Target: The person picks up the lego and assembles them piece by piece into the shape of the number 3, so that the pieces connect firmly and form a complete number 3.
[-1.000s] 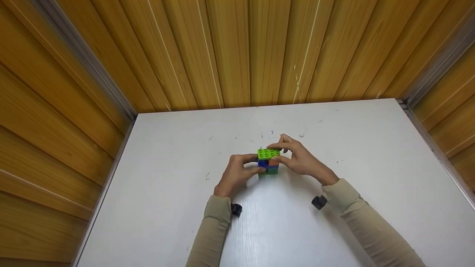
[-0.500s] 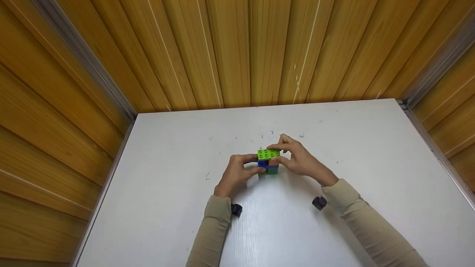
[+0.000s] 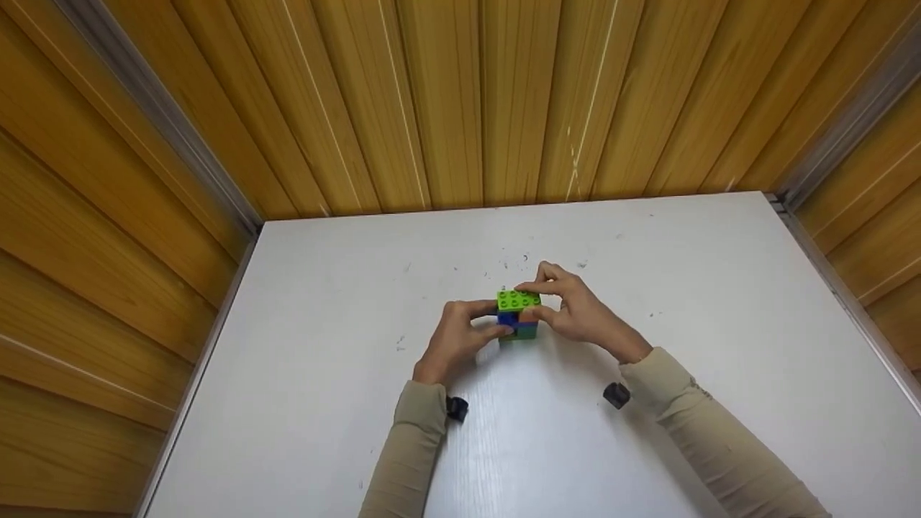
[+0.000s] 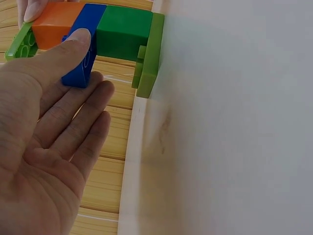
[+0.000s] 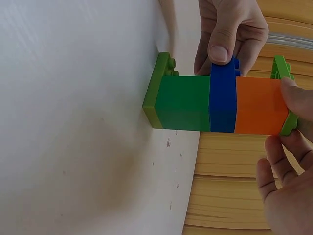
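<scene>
A stack of toy building bricks stands on the white table. Its bottom is an olive-green flat brick (image 5: pixel 157 93), then a green block (image 5: pixel 185 104), a blue brick (image 5: pixel 223 100), an orange block (image 5: pixel 259 105) and a lime-green studded plate (image 3: pixel 516 300) on top. My left hand (image 3: pixel 460 336) pinches the blue brick from the left, thumb on its near side, the other fingers behind. From the right, my right hand (image 3: pixel 579 309) holds the lime-green plate by its edges, the thumb reaching down over the top of the orange block. Blue and orange overhang different sides of the stack.
The white table (image 3: pixel 324 288) has small dark marks beyond the stack. Yellow wood-patterned panels (image 3: pixel 460 108) rise at the back and both sides. Black camera mounts (image 3: pixel 616 395) sit at both wrists, beside the rolled sleeves.
The right thumb has slid slightly down and left, covering more of the orange block's front. Both hands keep hold, and the stack stays in place.
</scene>
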A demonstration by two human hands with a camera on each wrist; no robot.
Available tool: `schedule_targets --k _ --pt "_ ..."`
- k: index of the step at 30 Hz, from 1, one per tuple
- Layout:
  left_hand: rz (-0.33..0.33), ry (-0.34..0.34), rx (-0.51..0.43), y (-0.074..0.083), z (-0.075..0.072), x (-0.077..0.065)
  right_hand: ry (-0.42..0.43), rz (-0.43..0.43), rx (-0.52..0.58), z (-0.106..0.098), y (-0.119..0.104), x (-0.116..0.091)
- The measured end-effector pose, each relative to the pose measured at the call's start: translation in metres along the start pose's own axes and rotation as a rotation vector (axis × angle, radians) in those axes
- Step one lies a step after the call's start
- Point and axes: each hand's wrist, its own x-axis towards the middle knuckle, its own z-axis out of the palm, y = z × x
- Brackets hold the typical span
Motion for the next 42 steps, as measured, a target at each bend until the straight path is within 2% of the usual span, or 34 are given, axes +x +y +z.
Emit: schedule_targets --k 4,15,22,26,33,42 --pt "0.005 0.001 -0.009 0.000 -0.001 0.000 0.011 -0.030 -0.020 0.002 0.001 0.000" --pt "0.025 -0.002 -0.040 -0.003 -0.001 0.002 0.012 -0.041 -0.078 -0.001 0.000 -0.001" --pt "0.007 0.005 -0.013 0.000 -0.002 0.003 0.047 -0.006 0.058 0.001 0.009 -0.001" --pt "-0.012 0.004 0.001 -0.001 -0.001 0.002 0.062 0.019 0.084 0.004 0.017 -0.006" --pt "-0.014 -0.003 -0.013 -0.001 0.000 0.002 0.067 0.129 0.182 0.011 0.028 -0.020" --pt "-0.008 -0.002 -0.023 -0.001 0.000 0.000 0.065 0.220 0.351 0.023 0.037 -0.032"
